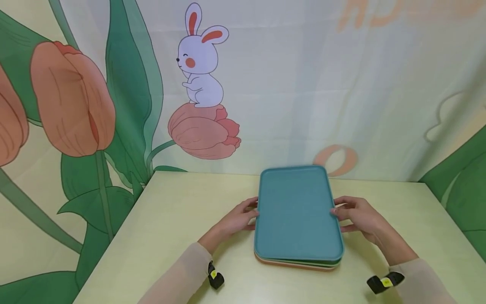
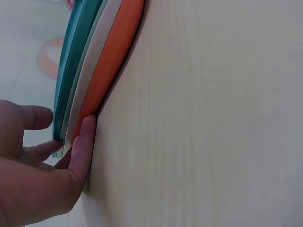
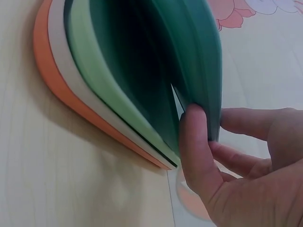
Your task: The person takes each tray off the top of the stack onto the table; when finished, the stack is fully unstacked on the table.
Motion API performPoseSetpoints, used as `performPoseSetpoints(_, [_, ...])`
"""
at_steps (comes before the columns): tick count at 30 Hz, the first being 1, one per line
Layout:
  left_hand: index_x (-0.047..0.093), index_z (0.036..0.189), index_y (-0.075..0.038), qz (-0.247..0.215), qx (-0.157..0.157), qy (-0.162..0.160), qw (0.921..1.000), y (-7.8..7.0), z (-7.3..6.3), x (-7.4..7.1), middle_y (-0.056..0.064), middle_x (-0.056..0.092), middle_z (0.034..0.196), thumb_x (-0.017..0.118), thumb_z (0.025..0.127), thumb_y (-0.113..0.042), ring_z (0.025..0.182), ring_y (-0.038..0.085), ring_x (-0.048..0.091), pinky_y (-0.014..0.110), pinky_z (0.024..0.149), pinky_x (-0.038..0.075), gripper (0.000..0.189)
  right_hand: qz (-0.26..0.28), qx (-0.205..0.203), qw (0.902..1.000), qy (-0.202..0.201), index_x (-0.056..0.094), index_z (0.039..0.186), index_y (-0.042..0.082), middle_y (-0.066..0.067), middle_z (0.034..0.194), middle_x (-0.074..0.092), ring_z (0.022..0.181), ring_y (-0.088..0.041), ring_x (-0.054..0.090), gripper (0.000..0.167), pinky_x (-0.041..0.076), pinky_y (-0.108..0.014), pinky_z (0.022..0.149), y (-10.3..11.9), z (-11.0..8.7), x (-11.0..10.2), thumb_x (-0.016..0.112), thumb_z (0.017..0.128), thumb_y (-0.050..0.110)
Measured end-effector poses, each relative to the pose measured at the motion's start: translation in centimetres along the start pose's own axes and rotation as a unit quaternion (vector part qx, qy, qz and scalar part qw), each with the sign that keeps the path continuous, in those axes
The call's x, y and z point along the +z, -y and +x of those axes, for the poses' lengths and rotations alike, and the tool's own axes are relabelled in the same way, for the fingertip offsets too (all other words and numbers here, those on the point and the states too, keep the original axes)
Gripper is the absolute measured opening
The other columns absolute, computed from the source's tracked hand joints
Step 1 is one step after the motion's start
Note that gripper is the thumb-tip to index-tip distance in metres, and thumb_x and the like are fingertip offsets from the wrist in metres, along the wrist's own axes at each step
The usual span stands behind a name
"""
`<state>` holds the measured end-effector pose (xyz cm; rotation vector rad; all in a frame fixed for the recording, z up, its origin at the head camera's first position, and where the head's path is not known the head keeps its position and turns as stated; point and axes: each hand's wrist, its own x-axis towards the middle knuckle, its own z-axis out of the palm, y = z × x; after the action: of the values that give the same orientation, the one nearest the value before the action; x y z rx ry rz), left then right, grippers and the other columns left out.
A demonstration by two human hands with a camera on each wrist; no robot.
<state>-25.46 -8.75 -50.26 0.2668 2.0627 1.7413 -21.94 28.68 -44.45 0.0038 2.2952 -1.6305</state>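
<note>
A teal rectangular tray (image 1: 298,211) lies on top of a stack of trays. Below it show a light green tray (image 3: 102,78), a beige tray (image 3: 60,59) and an orange tray (image 2: 105,66) at the bottom. My right hand (image 1: 358,215) pinches the teal tray's right edge between thumb and fingers. That edge is tilted up, with a wedge-shaped gap over the green tray in the right wrist view. My left hand (image 1: 237,219) touches the stack's left side, fingers fairly straight, thumb at the teal rim; there the trays lie close together.
The stack stands on a pale wood-grain table (image 1: 182,202), close to its back edge. Behind hangs a cloth backdrop (image 1: 277,84) printed with tulips and a rabbit. Black bands with yellow marks (image 1: 386,282) are on both sleeves.
</note>
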Motion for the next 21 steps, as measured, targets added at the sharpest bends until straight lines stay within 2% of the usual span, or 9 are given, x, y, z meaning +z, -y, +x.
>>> performPoseSetpoints(7, [0.034,0.166,-0.012,-0.002,0.002,-0.002,1.0000,0.25,0.10,0.10,0.015,0.041,0.161,0.050,0.113,-0.019,0.138,0.032,0.052,0.043,0.097,0.060,0.056,-0.007,0.004,1.0000,0.000,0.040,0.152,-0.011,-0.020,0.121,0.061,0.097,-0.025,0.066,0.060,0.065,-0.040,0.075,-0.19,-0.08,0.11,0.065,0.107,0.020])
performPoseSetpoints(15, [0.034,0.167,-0.014,0.009,0.009,-0.003,0.9999,0.07,0.11,0.45,0.014,0.041,0.162,0.046,0.115,-0.021,0.139,0.031,0.051,0.039,0.095,0.061,0.054,0.007,-0.015,0.9998,-0.015,0.039,0.152,-0.012,-0.022,0.122,0.062,0.094,-0.024,0.071,0.059,0.065,-0.041,0.075,-0.24,-0.31,-0.02,0.064,0.107,0.015])
performPoseSetpoints(21, [0.035,0.166,-0.013,0.018,0.010,-0.009,0.9997,0.26,-0.01,0.22,0.014,0.043,0.159,0.044,0.115,-0.020,0.139,0.032,0.052,0.040,0.094,0.061,0.052,0.014,-0.024,0.9995,-0.015,0.038,0.155,-0.012,-0.023,0.123,0.062,0.095,-0.023,0.072,0.063,0.065,-0.040,0.077,0.10,-0.33,0.12,0.065,0.107,0.019])
